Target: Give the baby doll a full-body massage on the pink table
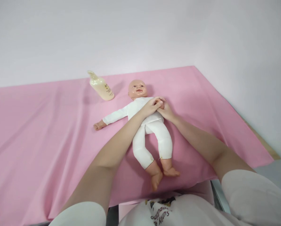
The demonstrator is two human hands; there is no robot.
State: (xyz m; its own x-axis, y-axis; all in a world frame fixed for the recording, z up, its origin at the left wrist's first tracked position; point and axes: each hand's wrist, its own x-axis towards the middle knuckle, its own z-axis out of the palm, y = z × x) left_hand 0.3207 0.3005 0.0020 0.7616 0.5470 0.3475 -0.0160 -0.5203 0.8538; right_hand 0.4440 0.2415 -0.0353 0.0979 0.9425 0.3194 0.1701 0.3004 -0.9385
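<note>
Pink cloth (36,131) covers the whole surface, creased in long folds and spreading far to either side of the hands and back to the pale wall (140,31) beyond them. At its near edge the cloth hangs over the front, just in front of the person's white printed shirt (161,212).

On the cloth lies a baby doll (152,125), flat on its back in a white one-piece suit, its head pointing away from the person and its bare feet toward them. The doll sits directly under both forearms. One of its arms stretches out along the cloth on the left hand's side, well clear of the hands, ending in a small bare fist. Its other arm is folded up to the chest, where the hands meet.

The left hand (152,106) reaches across the doll's chest with its fingers curled around the doll's small hand. The right hand (166,111) comes in from the other side and closes on the same small hand and wrist from below, so both hands are clasping it together and touching each other.

Beyond the left hand and off to its outer side, near the doll's head but apart from it, a cream pump bottle (100,86) rests tilted on the cloth.
</note>
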